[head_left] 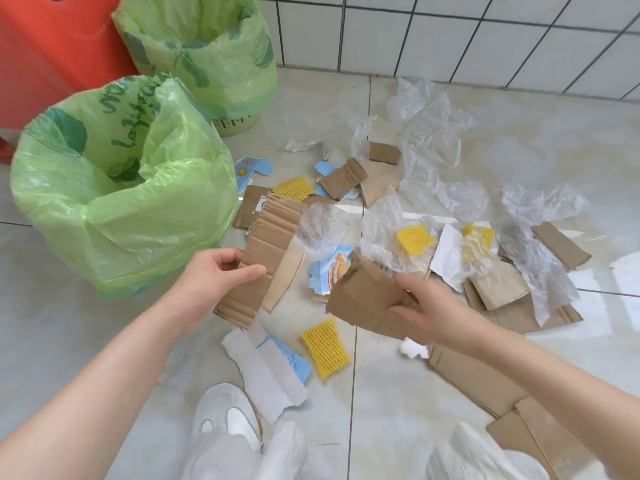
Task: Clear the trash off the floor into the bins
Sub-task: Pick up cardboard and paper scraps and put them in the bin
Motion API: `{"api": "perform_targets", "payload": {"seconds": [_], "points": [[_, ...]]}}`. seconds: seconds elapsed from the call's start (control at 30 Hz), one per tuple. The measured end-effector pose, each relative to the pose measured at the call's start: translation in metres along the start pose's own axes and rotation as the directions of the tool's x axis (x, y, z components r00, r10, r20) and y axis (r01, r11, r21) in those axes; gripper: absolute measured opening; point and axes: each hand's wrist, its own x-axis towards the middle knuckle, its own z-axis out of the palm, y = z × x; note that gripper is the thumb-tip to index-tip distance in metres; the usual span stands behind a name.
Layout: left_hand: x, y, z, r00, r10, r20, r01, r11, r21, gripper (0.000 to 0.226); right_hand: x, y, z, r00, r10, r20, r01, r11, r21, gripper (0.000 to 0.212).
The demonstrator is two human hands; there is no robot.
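Observation:
My left hand grips a long strip of corrugated cardboard, thumb on top, just right of the near bin with its green plastic liner. My right hand holds a folded brown cardboard piece above the floor. A second green-lined bin stands farther back. Scattered on the tiles lie cardboard scraps, yellow foam nets, crumpled clear plastic and torn blue-and-white carton pieces.
An orange plastic object stands behind the bins at the left. A white tiled wall runs along the back. My white shoe and light trousers are at the bottom, beside more flat cardboard.

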Motion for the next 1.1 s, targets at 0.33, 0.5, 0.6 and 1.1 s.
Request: {"api": "perform_targets", "payload": {"seconds": [0.33,0.5,0.6,1.1], "points": [[-0.026,0.044,-0.024,0.991,0.082,-0.11,-0.098,0.984,-0.152,0.015,0.031,-0.07,-0.033,0.99,0.121,-0.075,-0.073,0.886,0.458,0.013],[-0.036,0.094,-0.066,0.932,0.217,-0.292,-0.25,0.965,-0.083,0.018,0.068,-0.135,-0.065,0.999,0.039,-0.019,-0.023,0.85,0.527,0.02],[-0.032,0.116,-0.098,0.866,0.166,-0.472,-0.256,0.957,-0.134,0.019,0.102,-0.183,-0.077,0.997,-0.061,-0.049,0.077,0.867,0.492,0.018],[-0.006,0.138,-0.185,0.81,-0.154,-0.565,0.352,0.899,0.259,0.04,0.223,-0.314,-0.054,0.988,-0.152,0.005,0.147,0.962,0.23,0.018]]}}
